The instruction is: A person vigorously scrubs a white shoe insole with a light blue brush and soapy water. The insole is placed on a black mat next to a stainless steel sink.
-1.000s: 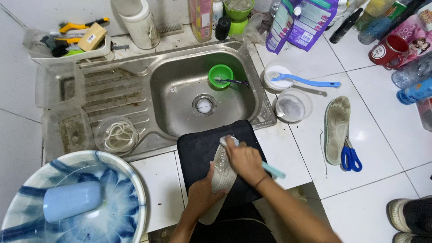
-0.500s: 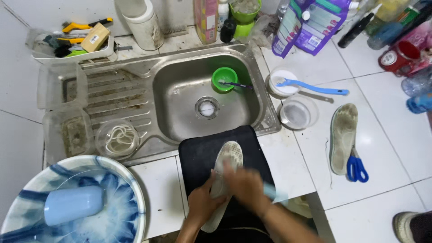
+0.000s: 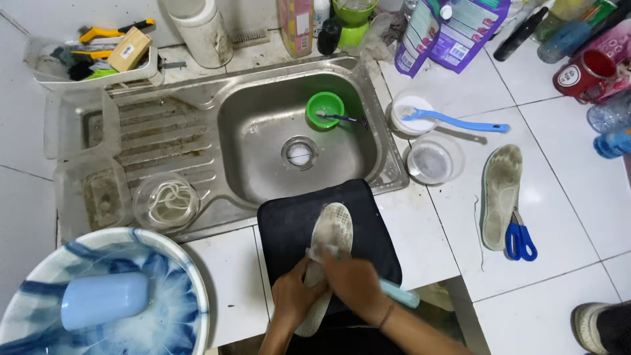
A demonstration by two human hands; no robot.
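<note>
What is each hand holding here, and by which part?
The left hand pins the insole on the black mat near its heel half. The right hand grips a light-blue brush mid-handle.

Dull, stained steel sink (image 3: 263, 125), matt black mat (image 3: 289, 223), glossy white tiles (image 3: 565, 171), mesh-textured insole (image 3: 332, 230)

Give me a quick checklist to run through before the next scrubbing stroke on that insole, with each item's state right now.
1. Insole lies on the black mat: ok.
2. Left hand pins the insole's near end: ok.
3. Right hand grips the light blue brush handle: ok.
4. Bristles touching the insole: cannot tell, the hands hide them.
5. Mat fully on the counter: not ok, its far edge overlaps the sink rim.
6. Second insole and blue scissors lie apart to the right: ok.
</note>
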